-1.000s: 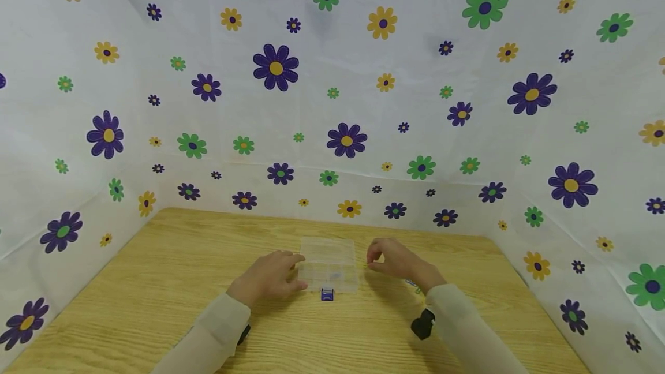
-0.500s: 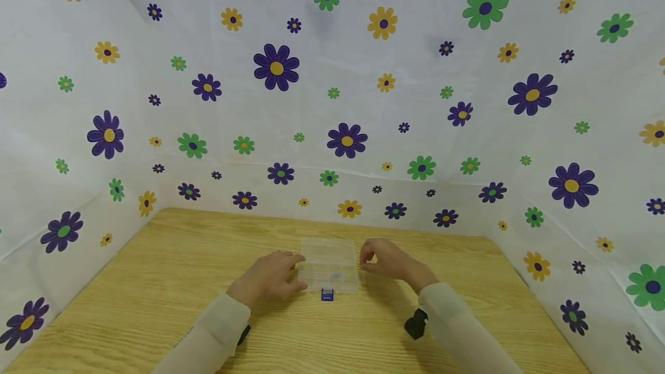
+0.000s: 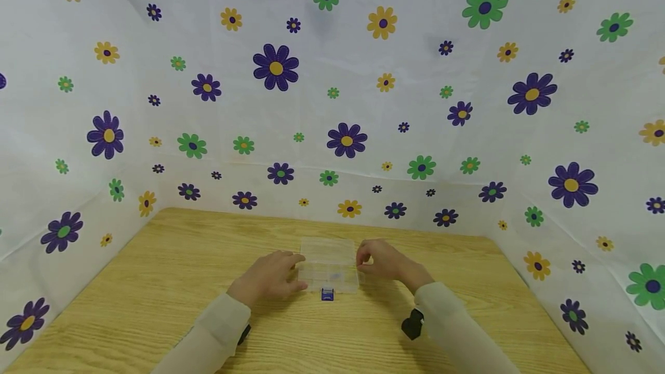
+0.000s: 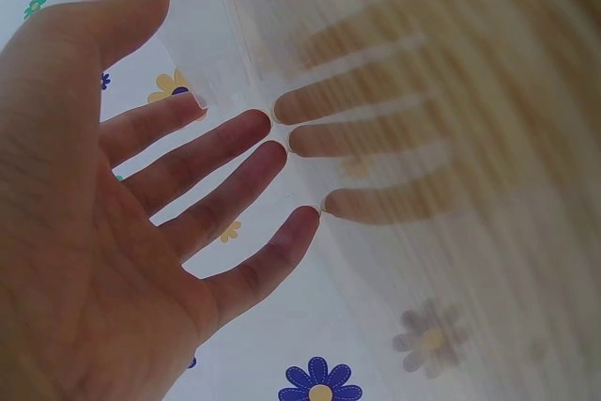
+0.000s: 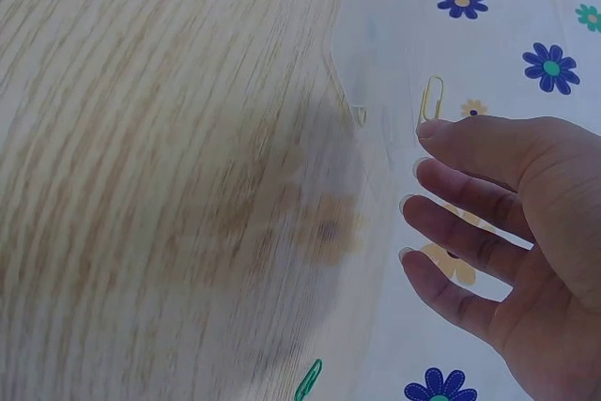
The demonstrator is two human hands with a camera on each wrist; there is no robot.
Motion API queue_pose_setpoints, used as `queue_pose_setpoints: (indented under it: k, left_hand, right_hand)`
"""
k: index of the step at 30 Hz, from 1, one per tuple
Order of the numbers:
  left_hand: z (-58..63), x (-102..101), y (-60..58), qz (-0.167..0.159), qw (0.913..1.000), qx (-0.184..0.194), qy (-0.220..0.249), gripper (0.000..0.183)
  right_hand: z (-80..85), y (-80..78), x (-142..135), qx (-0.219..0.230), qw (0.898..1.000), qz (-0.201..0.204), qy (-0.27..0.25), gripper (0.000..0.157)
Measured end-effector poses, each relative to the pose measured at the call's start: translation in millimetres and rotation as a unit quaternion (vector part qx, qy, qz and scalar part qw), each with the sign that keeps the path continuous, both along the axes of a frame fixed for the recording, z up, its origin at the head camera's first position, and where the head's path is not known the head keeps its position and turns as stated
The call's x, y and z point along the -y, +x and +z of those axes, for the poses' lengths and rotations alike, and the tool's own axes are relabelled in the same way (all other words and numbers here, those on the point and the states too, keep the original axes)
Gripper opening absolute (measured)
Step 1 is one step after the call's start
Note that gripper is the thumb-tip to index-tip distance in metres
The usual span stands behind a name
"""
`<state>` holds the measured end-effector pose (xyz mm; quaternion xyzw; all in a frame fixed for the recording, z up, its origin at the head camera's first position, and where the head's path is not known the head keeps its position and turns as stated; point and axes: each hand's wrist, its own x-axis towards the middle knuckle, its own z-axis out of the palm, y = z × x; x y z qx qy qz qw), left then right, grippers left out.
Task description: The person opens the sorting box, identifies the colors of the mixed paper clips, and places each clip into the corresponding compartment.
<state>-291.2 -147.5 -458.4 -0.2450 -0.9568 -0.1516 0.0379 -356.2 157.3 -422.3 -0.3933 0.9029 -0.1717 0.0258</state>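
A clear plastic compartment box (image 3: 314,276) lies on the table with its lid (image 3: 327,250) raised back and a blue latch (image 3: 327,294) at the front. My left hand (image 3: 272,276) rests at its left edge, fingers straight, fingertips and thumb touching the side. At the box's right edge, my right hand (image 3: 381,258) pinches a yellow paper clip (image 5: 432,99) between thumb and index finger; the other fingers (image 5: 470,232) are spread loosely. Something small and bluish (image 3: 335,276) lies in one compartment, too small to tell.
A green paper clip (image 5: 308,379) lies on the wood-grain table (image 3: 291,333), at the bottom of the right wrist view. A white flower-print sheet (image 3: 332,108) walls the table at the back and sides.
My right hand has moved left with the yellow paper clip, from beside the box to its right edge. The left hand has stayed in place.
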Motion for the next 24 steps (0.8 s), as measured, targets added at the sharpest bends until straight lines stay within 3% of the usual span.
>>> queue_pose_setpoints:
  k: [15,24]
  left_hand:
    - [-1.1,1,-0.6,-0.013,0.9999,0.0,0.005,0.063]
    - [0.1,1,-0.2,-0.006,1.0,-0.002,-0.002,0.063]
  right_hand:
    - [-2.5,-1.8,-3,-0.002,1.0,0.004,0.006,0.005]
    - [6.0,0.1,-19,-0.014,1.0,-0.003,0.005,0.005]
